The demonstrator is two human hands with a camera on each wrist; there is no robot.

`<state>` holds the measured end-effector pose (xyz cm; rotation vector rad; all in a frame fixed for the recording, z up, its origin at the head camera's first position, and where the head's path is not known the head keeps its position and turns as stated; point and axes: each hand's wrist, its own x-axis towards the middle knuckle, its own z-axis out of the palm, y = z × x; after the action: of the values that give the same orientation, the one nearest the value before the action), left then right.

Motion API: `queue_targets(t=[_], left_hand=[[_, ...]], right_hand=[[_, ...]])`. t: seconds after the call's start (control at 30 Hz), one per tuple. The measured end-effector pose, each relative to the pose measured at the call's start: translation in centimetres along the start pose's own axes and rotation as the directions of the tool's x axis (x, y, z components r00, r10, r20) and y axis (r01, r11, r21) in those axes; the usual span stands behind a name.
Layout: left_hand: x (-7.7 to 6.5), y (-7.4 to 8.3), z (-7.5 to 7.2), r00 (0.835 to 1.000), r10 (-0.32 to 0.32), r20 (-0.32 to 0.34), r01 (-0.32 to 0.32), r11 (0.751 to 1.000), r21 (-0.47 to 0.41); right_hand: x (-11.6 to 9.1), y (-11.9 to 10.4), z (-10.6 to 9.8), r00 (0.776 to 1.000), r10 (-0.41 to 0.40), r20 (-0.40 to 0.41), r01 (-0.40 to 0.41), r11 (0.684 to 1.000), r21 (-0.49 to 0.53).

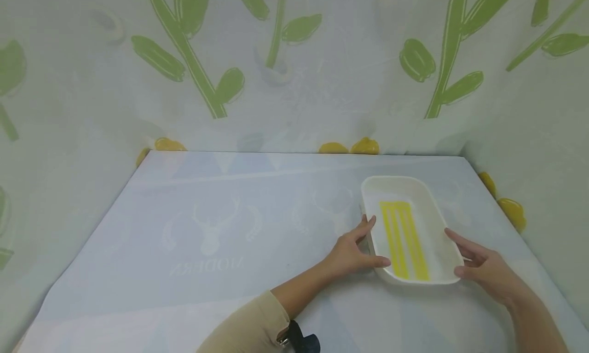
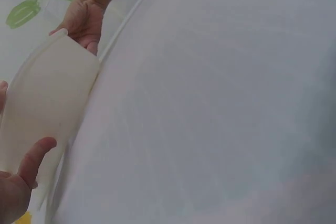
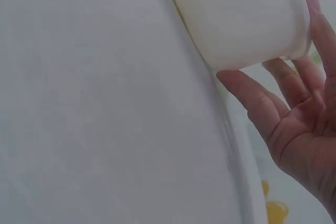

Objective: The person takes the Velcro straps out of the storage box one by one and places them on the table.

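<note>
A white rectangular tray (image 1: 439,240) with rounded corners and yellow stripes (image 1: 404,240) on its inner floor is at the right side of the table. My left hand (image 1: 352,253) holds its left side, thumb near the front corner and fingers farther back. On the opposite side, my right hand (image 1: 488,271) holds the front right corner between thumb and fingers. In the left wrist view the left thumb (image 2: 37,161) lies against the tray's outer wall (image 2: 50,93). The right wrist view has the right thumb (image 3: 252,95) at the tray's lower edge; some fingertips are hidden behind it.
The tray is over a pale table (image 1: 276,215) with faint deer-head prints and lettering. A light wall covering (image 1: 294,102) with green leaves and yellow flowers rises behind and at both sides. A black device (image 1: 303,338) is strapped at the left wrist.
</note>
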<state>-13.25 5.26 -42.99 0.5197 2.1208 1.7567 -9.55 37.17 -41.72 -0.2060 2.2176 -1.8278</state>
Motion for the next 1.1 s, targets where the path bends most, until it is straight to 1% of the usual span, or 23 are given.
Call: queue_targets(t=[0.13, 0.2, 0.3, 0.43, 0.63, 0.83, 1.0, 1.1], left_hand=[[-0.5, -0.4, -0.7, 1.000, 0.015, -0.009, -0.015, 1.000, -0.004], [-0.8, -0.5, -1.0, 1.000, 0.020, -0.016, -0.020, 1.000, -0.007], [-1.2, -0.7, -1.6, 0.999, 0.028, -0.019, -0.028, 1.000, 0.001], [-1.8, -0.6, -2.6, 0.999, 0.035, -0.003, -0.035, 0.999, 0.011], [-2.4, -0.4, -3.8, 0.999, 0.033, 0.005, -0.033, 0.999, 0.026], [-3.2, -0.7, -4.8, 1.000, 0.022, -0.006, -0.022, 1.000, 0.011], [-3.7, -0.8, -5.7, 1.000, 0.011, -0.008, -0.011, 1.000, -0.013], [-4.0, -0.9, -6.2, 1.000, 0.005, -0.004, -0.005, 1.000, -0.027]], right_hand=[[0.3, -0.3, 1.0, 1.000, 0.019, -0.025, -0.020, 0.998, -0.061], [0.4, -0.5, 1.5, 0.999, 0.026, -0.026, -0.028, 0.997, -0.068], [0.6, -0.8, 2.2, 0.999, 0.039, -0.021, -0.040, 0.995, -0.088], [0.9, -1.1, 3.1, 1.000, 0.028, -0.004, -0.029, 0.994, -0.102], [1.2, -1.3, 4.1, 1.000, -0.008, 0.030, 0.010, 0.999, -0.052], [1.7, -1.3, 5.1, 0.997, -0.044, 0.061, 0.043, 0.999, 0.006], [2.1, -1.5, 5.9, 0.997, -0.022, 0.078, 0.022, 1.000, 0.010], [2.4, -1.8, 6.4, 0.997, -0.009, 0.073, 0.009, 1.000, -0.001]])
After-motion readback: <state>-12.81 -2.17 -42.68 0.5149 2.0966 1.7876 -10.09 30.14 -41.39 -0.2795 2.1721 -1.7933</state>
